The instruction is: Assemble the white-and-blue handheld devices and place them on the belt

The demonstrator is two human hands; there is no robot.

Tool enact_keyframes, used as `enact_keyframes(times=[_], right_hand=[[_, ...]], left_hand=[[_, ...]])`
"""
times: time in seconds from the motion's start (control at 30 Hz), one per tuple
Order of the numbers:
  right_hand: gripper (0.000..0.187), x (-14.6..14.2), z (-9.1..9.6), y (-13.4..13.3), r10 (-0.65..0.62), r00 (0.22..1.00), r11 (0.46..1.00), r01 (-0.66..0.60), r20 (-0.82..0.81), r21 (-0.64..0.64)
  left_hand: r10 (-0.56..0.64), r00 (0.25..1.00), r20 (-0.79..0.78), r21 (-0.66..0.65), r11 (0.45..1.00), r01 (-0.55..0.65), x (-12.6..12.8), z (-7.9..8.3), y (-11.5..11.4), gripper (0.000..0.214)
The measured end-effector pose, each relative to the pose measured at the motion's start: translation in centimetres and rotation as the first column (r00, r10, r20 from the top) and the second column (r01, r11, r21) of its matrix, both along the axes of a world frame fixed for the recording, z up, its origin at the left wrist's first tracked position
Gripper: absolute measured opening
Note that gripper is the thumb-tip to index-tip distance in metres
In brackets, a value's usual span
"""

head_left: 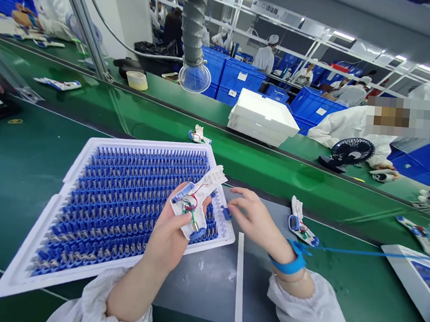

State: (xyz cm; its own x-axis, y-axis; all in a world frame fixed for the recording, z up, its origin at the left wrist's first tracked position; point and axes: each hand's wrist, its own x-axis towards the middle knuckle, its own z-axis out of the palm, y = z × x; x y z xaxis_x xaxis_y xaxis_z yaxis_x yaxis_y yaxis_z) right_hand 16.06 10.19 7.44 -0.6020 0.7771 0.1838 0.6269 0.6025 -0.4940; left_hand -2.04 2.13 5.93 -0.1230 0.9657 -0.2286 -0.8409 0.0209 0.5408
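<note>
My left hand (170, 234) grips a white plastic half-shell (197, 199) with red and green wires and a small blue part inside, held over the right end of a white tray (23, 270). The tray is packed with several rows of small blue-and-metal parts (122, 198). My right hand (255, 218) pinches one small blue part (227, 213) just to the right of the shell. A blue strap (289, 263) circles my right wrist, with a blue cord running off to the right.
Another white shell with a blue piece (301, 225) lies right of my right hand. One more (199, 136) sits on the green conveyor belt (147, 116). Stacked white foam boxes (263, 117), a black fan (349, 154), an extraction hose (194, 40) and seated co-workers (352, 124) are beyond.
</note>
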Motion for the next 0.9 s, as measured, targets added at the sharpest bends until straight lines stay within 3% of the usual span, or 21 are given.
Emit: enact_keyframes(times=[0.13,0.23,0.37,0.57,0.7,0.83,0.9], right_hand=[[0.018,1.3,4.2,-2.3,0.05,0.979,0.976,-0.09,-0.197,-0.198],[0.017,1.2,5.1,-3.6,0.114,0.969,0.946,-0.173,-0.218,-0.273],[0.018,0.7,4.5,-3.9,0.149,0.974,0.938,-0.195,-0.174,-0.288],[0.019,0.3,4.3,-3.8,0.134,0.983,0.948,-0.164,-0.123,-0.273],[0.015,0.2,3.4,-4.1,0.029,0.978,0.959,-0.086,-0.208,-0.27],[0.041,0.2,1.6,-5.0,-0.064,0.954,0.95,-0.031,-0.292,-0.309],[0.044,0.2,0.8,-5.3,-0.052,0.953,0.969,-0.024,-0.297,-0.247]], left_hand=[[-0.193,0.981,-0.03,-0.075,0.979,0.19,0.5,0.1,-0.2,0.082],[-0.286,0.955,-0.077,-0.088,0.956,0.279,1.2,0.1,-0.6,0.09],[-0.332,0.921,-0.206,-0.054,0.943,0.328,2.1,-0.4,-1.0,0.092],[-0.198,0.845,-0.497,-0.004,0.974,0.226,2.7,-1.7,-1.1,0.08],[-0.179,0.883,-0.434,-0.011,0.981,0.193,2.9,-2.0,-1.0,0.081],[-0.131,0.926,-0.354,-0.036,0.991,0.127,3.1,-2.0,-0.7,0.081],[-0.111,0.932,-0.346,-0.036,0.994,0.105,3.2,-2.0,-0.6,0.081]])
